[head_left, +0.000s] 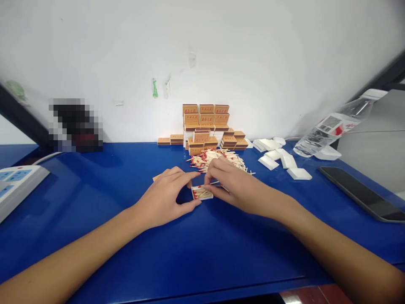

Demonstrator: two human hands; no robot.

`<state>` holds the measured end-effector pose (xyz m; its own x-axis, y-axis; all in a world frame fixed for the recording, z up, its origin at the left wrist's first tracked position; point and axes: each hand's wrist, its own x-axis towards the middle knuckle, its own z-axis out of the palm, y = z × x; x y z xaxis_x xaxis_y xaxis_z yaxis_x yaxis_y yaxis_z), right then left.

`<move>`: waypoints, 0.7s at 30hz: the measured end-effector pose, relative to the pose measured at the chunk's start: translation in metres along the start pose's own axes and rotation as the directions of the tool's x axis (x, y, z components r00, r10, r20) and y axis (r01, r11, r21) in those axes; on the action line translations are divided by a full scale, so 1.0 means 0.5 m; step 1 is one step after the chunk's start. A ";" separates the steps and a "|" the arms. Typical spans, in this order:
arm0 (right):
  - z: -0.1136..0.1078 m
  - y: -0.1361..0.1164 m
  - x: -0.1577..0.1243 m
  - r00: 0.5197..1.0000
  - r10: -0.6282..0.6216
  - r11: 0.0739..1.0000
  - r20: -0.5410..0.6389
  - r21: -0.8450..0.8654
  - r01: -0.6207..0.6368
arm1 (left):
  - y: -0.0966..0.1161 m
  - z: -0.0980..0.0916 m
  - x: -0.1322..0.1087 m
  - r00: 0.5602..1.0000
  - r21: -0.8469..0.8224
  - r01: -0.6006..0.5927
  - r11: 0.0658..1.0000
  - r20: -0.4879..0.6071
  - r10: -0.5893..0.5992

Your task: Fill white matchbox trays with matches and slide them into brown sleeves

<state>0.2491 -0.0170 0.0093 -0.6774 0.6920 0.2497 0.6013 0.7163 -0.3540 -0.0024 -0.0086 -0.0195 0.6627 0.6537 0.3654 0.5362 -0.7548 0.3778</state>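
Observation:
A small white matchbox tray (202, 197) lies on the blue table with red-tipped matches (201, 192) in it. My left hand (167, 195) curves round the tray's left side, thumb at the near edge and a finger at the far left corner, holding it between them. Over the tray's right end, my right hand (232, 182) is closed in a pinch; pale matchsticks (215, 183) show between its fingers, partly hidden. Just beyond the hands is a loose heap of matches (234, 158). An orange matchbox piece (156, 177) peeks out behind my left hand.
Orange matchboxes (206, 118) stand stacked against the wall. White empty trays (287, 159) are scattered at right, near a tilted plastic bottle (332, 126) and a phone (363, 192). A power strip (20, 185) lies at far left, a blurred dark object (76, 126) behind it.

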 end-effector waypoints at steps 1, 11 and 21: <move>0.005 -0.008 0.002 1.000 -0.007 1.000 0.010 0.005 0.007 | 0.000 0.000 0.000 1.000 -0.003 0.005 1.000 0.001 -0.005; -0.005 -0.011 0.010 0.964 0.212 0.902 -0.159 0.412 -0.130 | 0.007 -0.004 0.002 1.000 -0.014 0.022 1.000 0.012 -0.022; 0.009 -0.005 0.009 0.979 0.169 0.961 -0.111 0.241 -0.139 | 0.005 -0.004 0.001 1.000 -0.028 0.022 0.999 0.007 -0.022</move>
<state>0.2428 -0.0159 0.0072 -0.5144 0.8088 0.2850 0.5695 0.5706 -0.5916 -0.0017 -0.0099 -0.0165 0.6546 0.6695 0.3511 0.5355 -0.7385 0.4097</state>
